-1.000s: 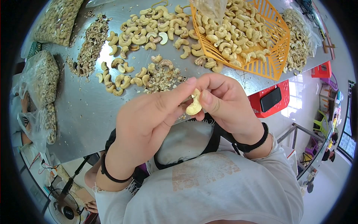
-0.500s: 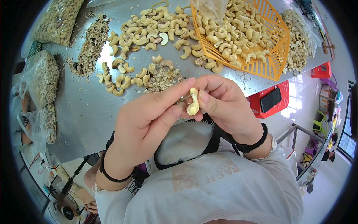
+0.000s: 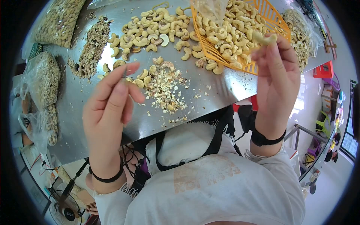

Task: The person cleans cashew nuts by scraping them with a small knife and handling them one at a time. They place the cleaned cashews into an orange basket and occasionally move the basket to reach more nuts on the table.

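Observation:
My right hand (image 3: 279,71) is raised at the near edge of the orange basket (image 3: 275,20), with a pale cashew nut (image 3: 268,39) pinched between thumb and fingers. Whole cashews (image 3: 240,22) fill the basket below it. Over the left part of the metal table, my left hand (image 3: 110,97) is closed in a pinch on a small thin metal tool (image 3: 125,72), mostly hidden by the fingers. Just right of that hand lies a heap of pale nut crumbs and broken bits (image 3: 167,86). A loose group of cashews (image 3: 153,28) lies farther back on the table.
A strip of brown scraps (image 3: 92,47) lies at the left. Bags of nuts (image 3: 58,22) and crumbs (image 3: 47,78) stand along the left edge. Another bag of cashews (image 3: 298,37) sits right of the basket. A red stool (image 3: 254,103) is partly behind my right arm.
My hands have parted. The right one has carried the cashew up and right to the basket; the left one has moved left with the thin tool. The crumb heap is now uncovered.

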Demonstrator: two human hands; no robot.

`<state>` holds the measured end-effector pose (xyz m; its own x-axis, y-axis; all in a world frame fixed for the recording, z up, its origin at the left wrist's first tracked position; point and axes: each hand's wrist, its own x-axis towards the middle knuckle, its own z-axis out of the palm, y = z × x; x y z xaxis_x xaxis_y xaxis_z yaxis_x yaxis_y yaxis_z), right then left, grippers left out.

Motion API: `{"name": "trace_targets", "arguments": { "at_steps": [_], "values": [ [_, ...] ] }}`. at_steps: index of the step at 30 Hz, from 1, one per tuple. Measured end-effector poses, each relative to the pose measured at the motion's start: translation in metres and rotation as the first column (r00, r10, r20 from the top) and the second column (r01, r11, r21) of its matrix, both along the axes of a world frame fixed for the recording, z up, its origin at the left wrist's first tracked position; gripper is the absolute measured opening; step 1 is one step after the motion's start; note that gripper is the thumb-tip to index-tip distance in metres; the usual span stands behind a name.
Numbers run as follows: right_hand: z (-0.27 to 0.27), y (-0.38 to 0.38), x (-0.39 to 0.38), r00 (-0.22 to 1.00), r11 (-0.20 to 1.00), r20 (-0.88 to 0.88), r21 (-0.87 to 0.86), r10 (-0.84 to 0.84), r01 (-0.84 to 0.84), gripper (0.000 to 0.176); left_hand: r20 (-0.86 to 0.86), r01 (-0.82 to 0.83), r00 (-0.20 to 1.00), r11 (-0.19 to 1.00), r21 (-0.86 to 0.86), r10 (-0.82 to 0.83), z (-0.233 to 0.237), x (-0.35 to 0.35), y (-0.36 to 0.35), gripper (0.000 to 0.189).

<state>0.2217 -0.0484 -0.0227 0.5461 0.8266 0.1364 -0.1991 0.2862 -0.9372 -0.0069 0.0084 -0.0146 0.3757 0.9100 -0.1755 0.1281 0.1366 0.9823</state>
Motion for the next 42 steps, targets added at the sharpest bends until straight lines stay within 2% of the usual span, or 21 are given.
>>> {"name": "trace_targets", "arguments": {
  "at_steps": [1, 5, 7, 8, 10, 12, 14, 16, 18, 22, 24, 25, 26, 27, 28, 29, 30, 31, 33, 36, 42],
  "values": [
    [0.001, 0.001, 0.005, 0.980, 0.991, 0.149, 0.006, -0.132, 0.132, 0.018, -0.021, -0.028, 0.999, 0.999, 0.028, 0.029, 0.000, -0.002, 0.002, 0.026],
    [0.002, 0.000, 0.005, 0.971, 0.986, 0.173, 0.036, -0.164, 0.160, 0.021, -0.166, -0.013, 0.986, 0.997, 0.082, 0.026, 0.002, -0.009, 0.014, 0.025],
    [0.004, -0.003, -0.004, 0.986, 0.994, 0.128, -0.028, -0.105, 0.110, 0.021, -0.409, 0.101, 0.912, 0.981, 0.168, -0.024, -0.003, -0.009, 0.020, 0.024],
    [0.003, -0.005, -0.008, 0.987, 0.994, 0.123, -0.027, -0.102, 0.106, 0.021, -0.413, 0.098, 0.910, 0.981, 0.169, -0.020, -0.008, -0.009, 0.022, 0.024],
    [0.000, -0.009, -0.014, 0.989, 0.995, 0.127, -0.066, 0.078, -0.070, 0.020, -0.623, 0.297, 0.782, 0.892, 0.341, -0.022, -0.025, -0.008, 0.023, 0.025],
    [0.001, -0.010, -0.024, 0.989, 0.989, 0.077, -0.082, 0.128, -0.122, 0.018, -0.663, 0.329, 0.749, 0.872, 0.362, -0.007, -0.031, -0.002, 0.023, 0.024],
    [-0.001, -0.011, -0.031, 0.970, 0.964, 0.035, -0.124, 0.240, -0.234, 0.015, -0.782, 0.430, 0.618, 0.797, 0.424, 0.083, -0.032, 0.005, 0.022, 0.023],
    [-0.002, -0.012, -0.033, 0.959, 0.951, 0.012, -0.136, 0.282, -0.277, 0.013, -0.775, 0.407, 0.622, 0.801, 0.439, 0.109, -0.036, 0.007, 0.022, 0.022],
    [-0.005, -0.012, -0.035, 0.941, 0.932, 0.068, -0.173, 0.333, -0.317, 0.012, -0.772, 0.443, 0.623, 0.757, 0.480, 0.125, -0.038, 0.005, 0.023, 0.021],
    [-0.010, -0.013, -0.039, 0.926, 0.917, 0.062, -0.182, 0.372, -0.356, 0.012, -0.745, 0.419, 0.659, 0.774, 0.475, 0.101, -0.043, 0.000, 0.025, 0.021],
    [-0.014, -0.013, -0.041, 0.913, 0.901, 0.050, -0.190, 0.406, -0.390, 0.013, -0.614, 0.383, 0.788, 0.740, 0.552, 0.050, -0.044, -0.003, 0.026, 0.017],
    [-0.016, -0.013, -0.042, 0.897, 0.883, 0.037, -0.197, 0.441, -0.427, 0.014, -0.614, 0.385, 0.788, 0.741, 0.550, 0.047, -0.038, -0.002, 0.022, 0.017],
    [-0.016, -0.013, -0.045, 0.897, 0.883, 0.037, -0.197, 0.441, -0.426, 0.014, -0.509, 0.263, 0.861, 0.878, 0.400, -0.027, -0.027, 0.002, 0.014, 0.017],
    [-0.016, -0.014, -0.048, 0.876, 0.847, -0.050, -0.235, 0.479, -0.477, 0.016, -0.381, 0.156, 0.922, 0.966, 0.207, -0.067, -0.019, 0.005, 0.006, 0.017],
    [-0.016, -0.015, -0.052, 0.849, 0.806, -0.137, -0.267, 0.511, -0.528, 0.018, -0.381, 0.155, 0.922, 0.966, 0.207, -0.067, -0.014, 0.007, 0.000, 0.017],
    [-0.018, -0.015, -0.054, 0.810, 0.765, -0.184, -0.266, 0.556, -0.586, 0.026, -0.265, 0.169, 0.958, 0.963, 0.210, -0.110, -0.010, 0.009, -0.006, 0.017],
    [-0.018, -0.015, -0.057, 0.810, 0.765, -0.183, -0.267, 0.557, -0.586, 0.026, -0.145, 0.181, 0.978, 0.960, 0.215, -0.152, -0.009, 0.011, -0.010, 0.018],
    [-0.018, -0.015, -0.060, 0.761, 0.723, -0.294, -0.249, 0.578, -0.645, 0.029, -0.144, 0.180, 0.978, 0.960, 0.215, -0.151, -0.010, 0.015, -0.012, 0.018],
    [-0.018, -0.015, -0.061, 0.653, 0.671, -0.451, -0.146, 0.609, -0.727, 0.032, 0.013, 0.202, 0.974, 0.891, 0.407, -0.227, -0.013, 0.019, -0.016, 0.023],
    [-0.015, -0.013, -0.056, 0.595, 0.636, -0.528, -0.127, 0.606, -0.761, 0.030, -0.010, 0.207, 0.975, 0.888, 0.411, -0.223, -0.014, 0.020, -0.019, 0.025],
    [-0.015, -0.013, -0.057, 0.640, 0.685, -0.516, -0.133, 0.569, -0.716, 0.029, -0.116, 0.246, 0.969, 0.830, 0.501, -0.217, -0.015, 0.017, -0.018, 0.024]
  ]
}}
